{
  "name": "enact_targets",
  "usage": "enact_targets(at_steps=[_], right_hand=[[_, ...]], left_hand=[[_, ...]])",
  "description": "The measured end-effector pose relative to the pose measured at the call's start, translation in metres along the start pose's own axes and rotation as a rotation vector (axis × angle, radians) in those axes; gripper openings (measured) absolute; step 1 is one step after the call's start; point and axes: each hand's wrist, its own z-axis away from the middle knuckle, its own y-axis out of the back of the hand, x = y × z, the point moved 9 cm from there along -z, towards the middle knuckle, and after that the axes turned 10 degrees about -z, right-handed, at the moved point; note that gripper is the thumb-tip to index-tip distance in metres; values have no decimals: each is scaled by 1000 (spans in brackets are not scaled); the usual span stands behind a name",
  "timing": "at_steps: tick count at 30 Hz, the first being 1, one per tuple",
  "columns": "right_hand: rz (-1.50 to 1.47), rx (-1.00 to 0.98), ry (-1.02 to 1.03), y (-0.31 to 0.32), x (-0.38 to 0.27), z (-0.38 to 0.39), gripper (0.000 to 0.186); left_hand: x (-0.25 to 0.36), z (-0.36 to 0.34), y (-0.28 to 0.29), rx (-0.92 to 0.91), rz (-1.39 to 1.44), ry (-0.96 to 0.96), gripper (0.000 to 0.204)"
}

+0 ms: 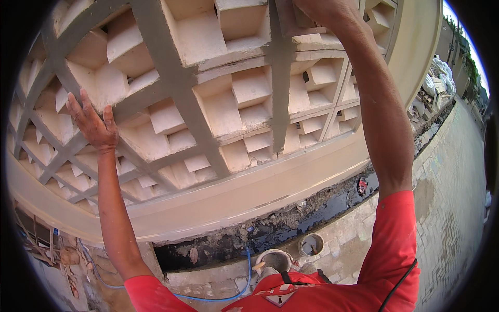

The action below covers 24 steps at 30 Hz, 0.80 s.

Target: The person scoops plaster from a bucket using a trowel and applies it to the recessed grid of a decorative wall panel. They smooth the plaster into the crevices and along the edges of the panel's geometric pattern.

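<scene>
Before me stands a cream breeze-block wall with deep square openings and grey mortar smeared along the joints between the blocks. My left hand is open, its fingers spread against the wall at a joint on the left side. My right arm reaches up to the top edge of the view, where my right hand is partly cut off. Its fingers close on a flat, grey-brown trowel-like tool, pressed against the mortared joint. Most of that tool lies out of view or behind the hand.
A ditch with dark water runs along the wall's foot. Near my feet stand a bucket with a wooden handle in it and a smaller bucket. A blue hose curls past. Paving and rubble lie right.
</scene>
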Motion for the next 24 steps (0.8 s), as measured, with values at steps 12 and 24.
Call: enact_targets(at_steps=[12, 24], right_hand=[[-115, -140, -270, -155, 36, 288, 56], [-169, 14, -301, -87, 38, 212, 55]], left_hand=[[-4, 2, -9, -36, -8, 14, 66], [-8, 6, -8, -78, -31, 11, 72]])
